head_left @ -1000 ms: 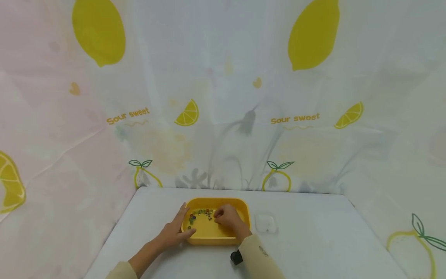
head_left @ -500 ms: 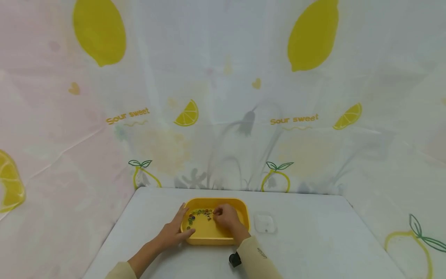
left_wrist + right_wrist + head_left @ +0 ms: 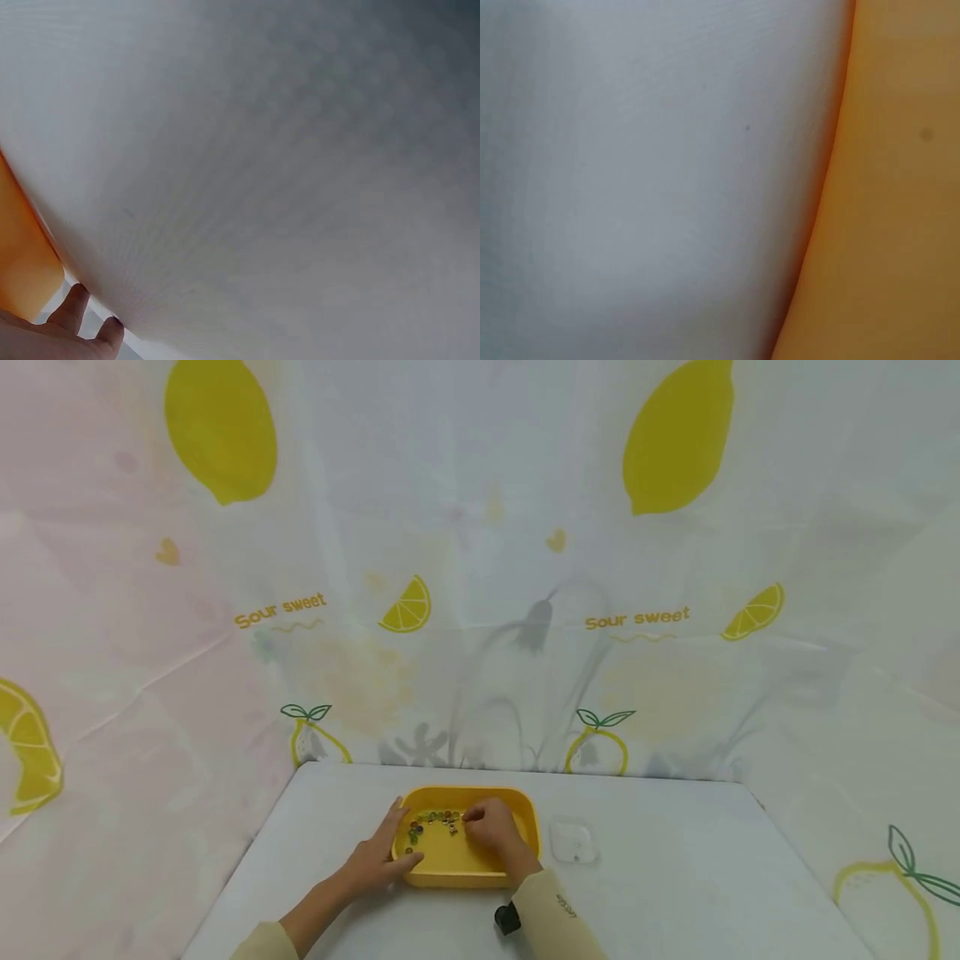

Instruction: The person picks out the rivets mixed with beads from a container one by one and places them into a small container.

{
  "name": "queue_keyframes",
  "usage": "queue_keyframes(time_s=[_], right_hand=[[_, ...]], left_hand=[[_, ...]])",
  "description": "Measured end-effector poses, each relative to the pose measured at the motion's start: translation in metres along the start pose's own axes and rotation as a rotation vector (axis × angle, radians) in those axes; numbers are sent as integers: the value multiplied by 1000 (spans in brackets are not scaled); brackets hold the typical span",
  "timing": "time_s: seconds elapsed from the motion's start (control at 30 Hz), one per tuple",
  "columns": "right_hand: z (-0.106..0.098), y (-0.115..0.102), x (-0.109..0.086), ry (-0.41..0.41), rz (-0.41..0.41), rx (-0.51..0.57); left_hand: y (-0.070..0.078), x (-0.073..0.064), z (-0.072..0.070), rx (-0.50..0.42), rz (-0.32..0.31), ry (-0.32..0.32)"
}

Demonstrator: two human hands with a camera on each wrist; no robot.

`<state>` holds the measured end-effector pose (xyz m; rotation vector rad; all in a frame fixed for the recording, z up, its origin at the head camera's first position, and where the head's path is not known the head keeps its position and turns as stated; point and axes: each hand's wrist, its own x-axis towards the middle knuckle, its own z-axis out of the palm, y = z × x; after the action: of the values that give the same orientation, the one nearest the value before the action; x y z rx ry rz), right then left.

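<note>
A yellow tray (image 3: 472, 880) sits on the white table, with several small coloured glass marbles (image 3: 435, 817) in a curved row along its left and far side. My left hand (image 3: 372, 858) rests at the tray's left end, fingers straight along the outer side and thumb over the near rim. Inside the tray, the fingers of my right hand (image 3: 491, 827) are bent and pinch a small marble at the right end of the row; it is mostly hidden. The left wrist view shows two fingertips beside the tray's wall (image 3: 26, 247); the right wrist view shows only tray wall (image 3: 900, 187) and tabletop.
A clear shallow plastic box or lid (image 3: 573, 841) lies right of the tray, with a tiny dark speck in it. A black device (image 3: 507, 918) sits at the right wrist. A lemon-print curtain (image 3: 480, 568) hangs behind the white table (image 3: 675, 860).
My right hand stays at the right end of the marble row with barely any movement. My left hand and the tray keep their places; the head view shifts slightly.
</note>
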<state>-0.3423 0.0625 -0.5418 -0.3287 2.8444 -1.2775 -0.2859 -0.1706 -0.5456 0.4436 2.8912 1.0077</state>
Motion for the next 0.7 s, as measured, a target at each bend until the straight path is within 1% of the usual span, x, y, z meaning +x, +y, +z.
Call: queue_keyframes(time_s=[0.1, 0.17, 0.27, 0.4, 0.47, 0.57, 0.7], right_hand=[[-1, -1, 0, 9, -27, 8], [-1, 1, -2, 7, -30, 26], [-1, 2, -2, 0, -29, 35], [-1, 3, -1, -24, -43, 36], [0, 5, -4, -40, -40, 34], [-1, 7, -6, -40, -27, 52], [-1, 1, -3, -11, 7, 72]], left_hand=[[-2, 0, 1, -8, 4, 12], [-4, 1, 3, -9, 15, 15], [-6, 2, 5, -3, 26, 3], [-6, 2, 3, 0, 15, -11], [-5, 0, 5, -7, 13, -16], [-2, -1, 6, -3, 24, -14], [-4, 1, 3, 19, 28, -8]])
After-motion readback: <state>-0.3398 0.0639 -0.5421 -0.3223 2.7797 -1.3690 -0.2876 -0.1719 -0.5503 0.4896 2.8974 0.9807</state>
